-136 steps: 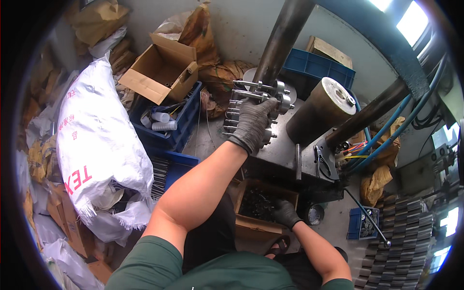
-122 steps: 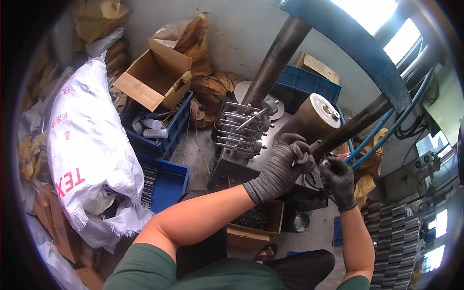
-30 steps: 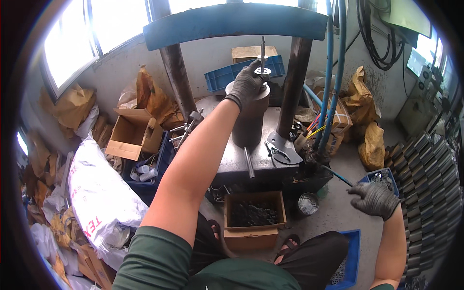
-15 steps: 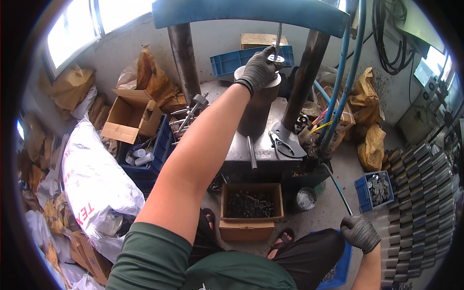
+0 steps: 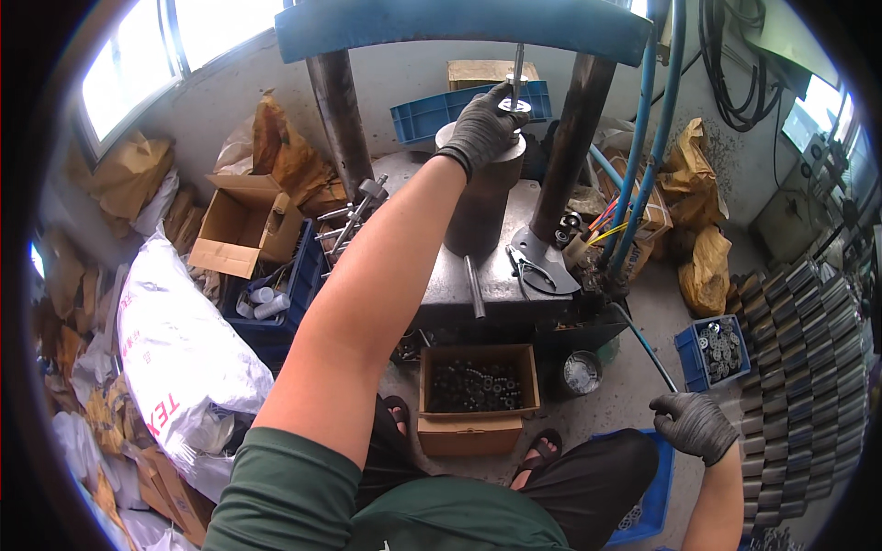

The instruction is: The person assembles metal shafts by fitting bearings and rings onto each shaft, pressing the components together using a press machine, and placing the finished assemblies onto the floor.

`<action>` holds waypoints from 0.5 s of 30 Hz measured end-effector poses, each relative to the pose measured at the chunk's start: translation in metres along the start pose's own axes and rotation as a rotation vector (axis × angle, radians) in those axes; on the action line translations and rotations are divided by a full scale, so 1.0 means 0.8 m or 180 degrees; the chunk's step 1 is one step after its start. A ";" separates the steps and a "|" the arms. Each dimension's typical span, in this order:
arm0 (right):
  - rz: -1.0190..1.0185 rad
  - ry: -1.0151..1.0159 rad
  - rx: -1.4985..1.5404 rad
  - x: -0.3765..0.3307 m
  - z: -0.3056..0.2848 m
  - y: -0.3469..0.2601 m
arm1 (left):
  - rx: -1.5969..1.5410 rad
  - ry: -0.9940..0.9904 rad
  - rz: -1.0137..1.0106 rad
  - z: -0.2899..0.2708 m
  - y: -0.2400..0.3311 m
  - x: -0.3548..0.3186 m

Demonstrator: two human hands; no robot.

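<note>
My left hand (image 5: 482,131), in a dark grey glove, reaches to the top of a thick metal cylinder (image 5: 478,207) on the press table. Its fingers close around a shiny round metal part (image 5: 514,106), whose underside is partly hidden by the hand. A thin upright rod (image 5: 519,62) stands above that part, under the blue crossbeam (image 5: 464,32). Low on the right, my gloved right hand (image 5: 695,428) is curled at the end of a long lever (image 5: 648,351). The lever slopes up to the press.
Pliers (image 5: 531,268) lie on the press table (image 5: 423,285). Below stands a cardboard box (image 5: 473,432) of dark metal parts, beside a small bucket (image 5: 582,375). A blue bin (image 5: 712,354) of metal parts and stacked metal pieces (image 5: 799,395) are at right; a white sack (image 5: 184,340) lies left.
My right hand has moved slightly away from me and to the right, with the lever's end shifting the same way. My left hand stays at the round part. The view has shifted slightly.
</note>
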State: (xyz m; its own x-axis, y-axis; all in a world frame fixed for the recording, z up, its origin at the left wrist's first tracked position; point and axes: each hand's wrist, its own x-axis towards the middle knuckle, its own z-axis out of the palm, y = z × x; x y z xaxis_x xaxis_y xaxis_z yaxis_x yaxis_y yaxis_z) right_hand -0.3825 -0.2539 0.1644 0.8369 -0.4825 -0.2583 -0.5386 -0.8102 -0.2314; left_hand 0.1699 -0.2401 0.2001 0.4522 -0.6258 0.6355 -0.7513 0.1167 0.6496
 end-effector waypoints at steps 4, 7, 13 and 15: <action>0.0175 0.0570 0.0432 -0.002 -0.006 0.000 | 0.0012 -0.0115 -0.0134 0.006 0.007 0.000; -0.0054 0.1166 0.0534 0.002 -0.002 -0.003 | 0.0222 -0.0208 -0.0078 -0.006 -0.025 0.012; 0.0048 0.0849 0.0258 0.004 -0.012 0.002 | -0.0377 -0.0003 -0.0423 0.005 -0.011 0.010; -0.0248 0.2196 -0.0023 0.020 -0.034 -0.008 | -0.0578 0.0035 -0.0528 -0.005 -0.018 0.008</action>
State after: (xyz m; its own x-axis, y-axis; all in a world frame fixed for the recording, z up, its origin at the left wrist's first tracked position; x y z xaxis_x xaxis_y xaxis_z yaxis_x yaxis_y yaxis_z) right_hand -0.3629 -0.2652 0.1873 0.7453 -0.5221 0.4147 -0.4756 -0.8522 -0.2182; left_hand 0.1857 -0.2427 0.1965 0.5681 -0.6397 0.5178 -0.5682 0.1503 0.8091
